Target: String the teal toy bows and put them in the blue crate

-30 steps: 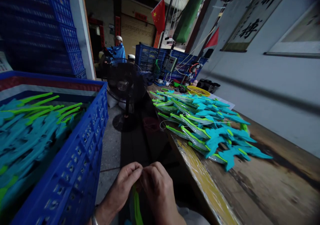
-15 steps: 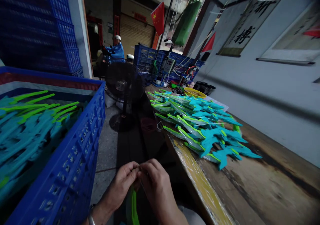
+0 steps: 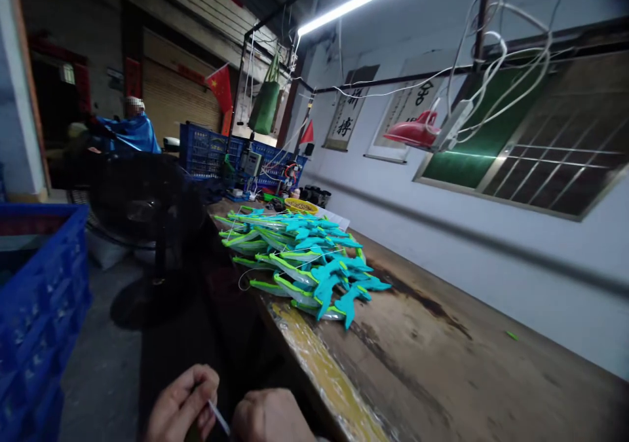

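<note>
My left hand is low in the view with thumb and fingertips pinched together on a thin white strand. The strand slants down from those fingers toward my right hand, which is closed just beside it. What my right fingers hold is hidden, and the bottom of the picture cuts off both hands. Ahead of them on the table lies a pile of teal and lime-green fish-tailed plastic pieces, with fine white strings running across it.
To my right stretches a wooden table, its edge covered in yellow wrap. A blue crate stands at left, near a dark floor fan. Farther back are a yellow basket and a person in blue. A red lamp hangs overhead.
The view has swung right and up. My hands, earlier touching above a green piece, have moved apart, with the white strand showing between them. The green piece is out of sight.
</note>
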Available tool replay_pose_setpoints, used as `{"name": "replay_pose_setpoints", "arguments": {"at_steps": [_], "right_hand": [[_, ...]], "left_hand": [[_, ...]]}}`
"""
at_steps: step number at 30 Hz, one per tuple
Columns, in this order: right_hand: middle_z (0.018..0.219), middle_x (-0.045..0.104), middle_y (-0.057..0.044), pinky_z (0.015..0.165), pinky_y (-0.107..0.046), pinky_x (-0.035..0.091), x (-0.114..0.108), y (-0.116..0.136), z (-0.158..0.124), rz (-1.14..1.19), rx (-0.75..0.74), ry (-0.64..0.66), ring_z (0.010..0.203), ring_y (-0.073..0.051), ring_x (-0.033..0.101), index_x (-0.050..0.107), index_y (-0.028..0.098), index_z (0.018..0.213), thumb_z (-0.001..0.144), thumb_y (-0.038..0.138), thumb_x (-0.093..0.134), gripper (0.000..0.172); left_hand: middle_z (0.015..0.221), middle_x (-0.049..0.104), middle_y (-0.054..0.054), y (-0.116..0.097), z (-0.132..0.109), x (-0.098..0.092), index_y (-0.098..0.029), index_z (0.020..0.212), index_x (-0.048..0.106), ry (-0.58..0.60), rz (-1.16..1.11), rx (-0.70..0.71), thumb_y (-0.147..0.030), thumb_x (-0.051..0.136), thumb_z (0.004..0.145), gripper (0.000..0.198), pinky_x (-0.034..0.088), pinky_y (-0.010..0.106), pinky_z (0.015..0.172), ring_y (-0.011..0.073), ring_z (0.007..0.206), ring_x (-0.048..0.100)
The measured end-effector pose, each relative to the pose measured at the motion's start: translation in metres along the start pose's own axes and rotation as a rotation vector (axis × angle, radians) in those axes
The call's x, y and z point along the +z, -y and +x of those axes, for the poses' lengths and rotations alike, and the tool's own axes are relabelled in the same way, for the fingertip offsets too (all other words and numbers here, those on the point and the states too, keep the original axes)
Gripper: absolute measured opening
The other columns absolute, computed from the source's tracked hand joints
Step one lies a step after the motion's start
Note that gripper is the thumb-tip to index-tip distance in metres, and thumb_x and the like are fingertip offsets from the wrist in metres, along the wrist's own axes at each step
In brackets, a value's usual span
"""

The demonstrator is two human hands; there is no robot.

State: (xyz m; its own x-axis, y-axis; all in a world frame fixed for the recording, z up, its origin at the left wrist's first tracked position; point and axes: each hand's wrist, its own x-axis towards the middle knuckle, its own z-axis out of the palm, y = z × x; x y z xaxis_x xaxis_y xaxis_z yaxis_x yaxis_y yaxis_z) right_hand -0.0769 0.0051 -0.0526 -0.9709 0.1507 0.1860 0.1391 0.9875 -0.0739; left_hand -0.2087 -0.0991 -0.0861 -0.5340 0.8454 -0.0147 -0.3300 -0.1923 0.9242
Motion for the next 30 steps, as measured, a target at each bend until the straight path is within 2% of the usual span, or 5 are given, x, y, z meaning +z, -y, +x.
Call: {"name": "replay_pose_setpoints", "arguments": {"at_steps": [7,11,16,24,30], "right_hand": [[0.067,0.062,-0.001,0.054,-0.021,0.037,-0.060,0.006,-0.032,0.568,0.373,-0.276,0.059,-0.012,0.057,0.064,0.018,0.070,0.078,0.013,0.053,0.014],[0.070,0.059,0.000,0.057,-0.023,0.039,-0.048,0.007,-0.041,0.760,0.478,-0.303,0.063,-0.014,0.054,0.062,0.018,0.079,0.076,0.015,0.056,0.007],[0.077,0.054,0.002,0.061,-0.024,0.040,-0.030,0.015,-0.042,0.919,0.472,-0.291,0.069,-0.015,0.050,0.058,0.019,0.090,0.069,0.016,0.066,0.022],[0.069,0.053,0.002,0.055,-0.023,0.035,-0.020,0.030,-0.030,0.774,0.429,-0.392,0.061,-0.013,0.048,0.056,0.019,0.079,0.080,0.022,0.061,0.006],[0.063,0.050,0.003,0.051,-0.020,0.035,-0.019,0.030,-0.025,0.713,0.419,-0.484,0.056,-0.011,0.048,0.050,0.020,0.069,0.078,0.014,0.052,0.011]], "left_hand": [[0.057,0.045,-0.004,-0.014,-0.006,0.033,-0.018,0.067,0.057,0.045,0.085,0.037,-0.059,0.073,0.078,0.045,0.038,0.022,0.049,0.0106,0.051,0.042],[0.055,0.045,-0.006,-0.009,-0.007,0.029,-0.018,0.069,0.057,-0.004,0.101,0.029,-0.058,0.072,0.078,0.044,0.037,0.022,0.048,0.0101,0.049,0.041],[0.054,0.046,-0.006,-0.008,-0.011,0.026,-0.019,0.071,0.056,-0.004,0.147,0.044,-0.054,0.069,0.082,0.039,0.036,0.022,0.049,0.0101,0.049,0.043],[0.057,0.050,-0.005,-0.009,-0.017,0.027,-0.019,0.072,0.058,-0.006,0.192,0.045,-0.049,0.067,0.086,0.034,0.038,0.022,0.051,0.0107,0.052,0.046],[0.056,0.048,-0.005,0.004,-0.013,0.022,-0.018,0.073,0.060,-0.032,0.165,0.036,-0.052,0.071,0.082,0.037,0.037,0.022,0.049,0.0108,0.050,0.046]]}}
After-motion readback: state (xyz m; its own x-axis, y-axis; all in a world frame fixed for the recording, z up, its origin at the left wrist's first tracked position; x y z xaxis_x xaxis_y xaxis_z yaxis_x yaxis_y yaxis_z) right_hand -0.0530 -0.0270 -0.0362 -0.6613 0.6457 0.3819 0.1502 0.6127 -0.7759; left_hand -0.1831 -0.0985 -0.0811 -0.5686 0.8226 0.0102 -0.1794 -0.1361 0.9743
